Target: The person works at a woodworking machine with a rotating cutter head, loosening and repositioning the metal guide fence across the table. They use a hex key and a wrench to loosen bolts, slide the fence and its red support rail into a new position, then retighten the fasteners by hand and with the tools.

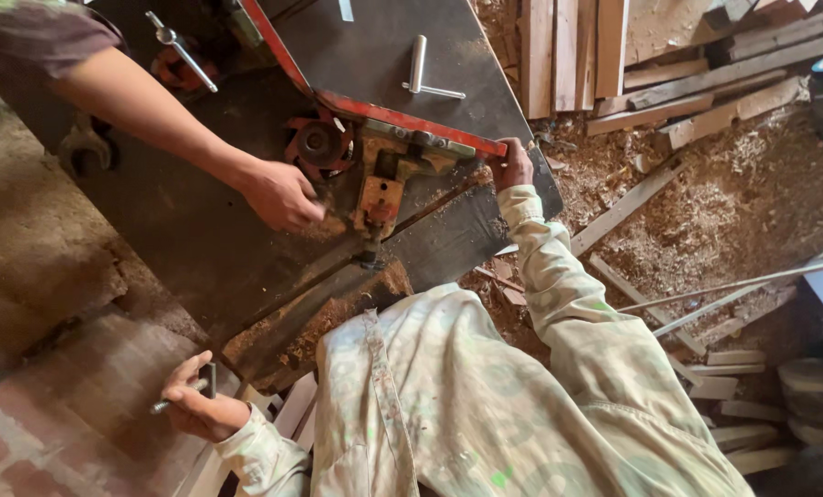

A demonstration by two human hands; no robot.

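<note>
My left hand (198,403) is low at the left, closed around a small metal T-shaped key (183,394). My right hand (512,167) reaches out in a pale stained sleeve and grips the end of a red metal fence bar (402,120) on a dark machine table (181,239). A co-worker's bare arm comes in from the top left; that hand (282,195) rests on the table beside a round red cutter head (317,145) and a worn orange bracket (379,198).
A loose metal socket key (419,74) and a lever handle (181,51) lie on the table top. Wooden planks (568,51) and offcuts (706,83) are stacked at the upper right. Sawdust and shavings (706,212) cover the floor on the right; brick paving (52,405) lies at the left.
</note>
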